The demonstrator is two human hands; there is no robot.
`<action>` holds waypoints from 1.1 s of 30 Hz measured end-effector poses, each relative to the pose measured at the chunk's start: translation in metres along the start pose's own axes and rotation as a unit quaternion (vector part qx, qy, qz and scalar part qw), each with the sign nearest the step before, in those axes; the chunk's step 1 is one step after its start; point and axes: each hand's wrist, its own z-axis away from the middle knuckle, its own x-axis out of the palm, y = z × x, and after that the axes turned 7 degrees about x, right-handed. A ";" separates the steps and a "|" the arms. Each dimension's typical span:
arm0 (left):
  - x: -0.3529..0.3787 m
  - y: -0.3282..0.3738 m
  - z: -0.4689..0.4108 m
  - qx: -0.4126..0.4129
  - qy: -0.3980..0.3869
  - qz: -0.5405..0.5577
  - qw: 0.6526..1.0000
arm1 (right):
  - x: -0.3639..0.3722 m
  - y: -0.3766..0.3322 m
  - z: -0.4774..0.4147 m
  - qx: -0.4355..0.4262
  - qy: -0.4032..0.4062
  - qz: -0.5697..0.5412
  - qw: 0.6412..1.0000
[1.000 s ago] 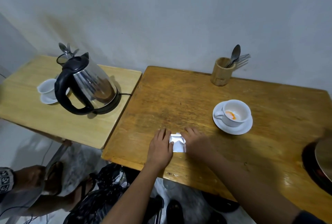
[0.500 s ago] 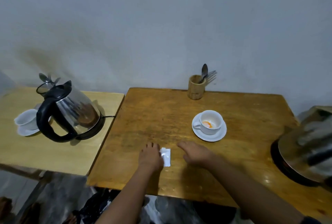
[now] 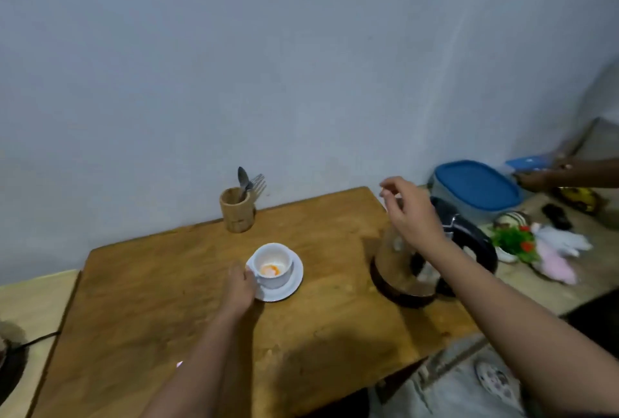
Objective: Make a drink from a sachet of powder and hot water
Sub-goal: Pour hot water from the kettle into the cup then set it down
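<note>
A white cup (image 3: pixel 273 262) with orange powder at its bottom stands on a white saucer (image 3: pixel 290 287) in the middle of the wooden table (image 3: pixel 150 283). My left hand (image 3: pixel 239 283) is against the cup's left side, fingers curled at its handle. My right hand (image 3: pixel 412 213) hovers just above a steel kettle (image 3: pixel 395 270) with a black handle (image 3: pixel 472 240) at the table's right edge; its fingers are spread and hold nothing. A tiny pale sliver (image 3: pixel 180 364) shows beside my left forearm; the sachet is otherwise hidden.
A wooden holder (image 3: pixel 236 211) with a spoon and fork stands by the wall. To the right a lower surface carries a blue-lidded container (image 3: pixel 475 188), a small plant (image 3: pixel 512 240) and a pale toy (image 3: pixel 556 257); another person's hand (image 3: pixel 536 180) reaches there. A second kettle's base (image 3: pixel 10 360) is far left.
The view has swung right. My left hand left the sachet and went to the cup. My right hand lifted off the table and moved over the kettle on the right.
</note>
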 end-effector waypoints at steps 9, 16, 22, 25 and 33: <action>0.035 -0.016 -0.011 -0.005 0.056 0.026 0.998 | -0.055 0.095 0.018 0.237 0.194 -0.053 0.950; 0.042 -0.025 -0.007 -0.001 0.065 0.047 0.997 | -0.033 0.124 0.043 0.382 0.215 -0.200 0.876; 0.044 -0.029 -0.008 0.010 0.070 0.056 0.996 | -0.029 0.140 0.045 0.454 0.222 -0.296 0.810; 0.042 -0.033 -0.010 0.022 0.057 0.054 0.997 | -0.028 0.137 0.043 0.452 0.231 -0.277 0.816; 0.041 -0.028 -0.014 0.015 0.042 0.014 0.999 | -0.029 0.116 0.018 0.439 0.229 -0.175 0.851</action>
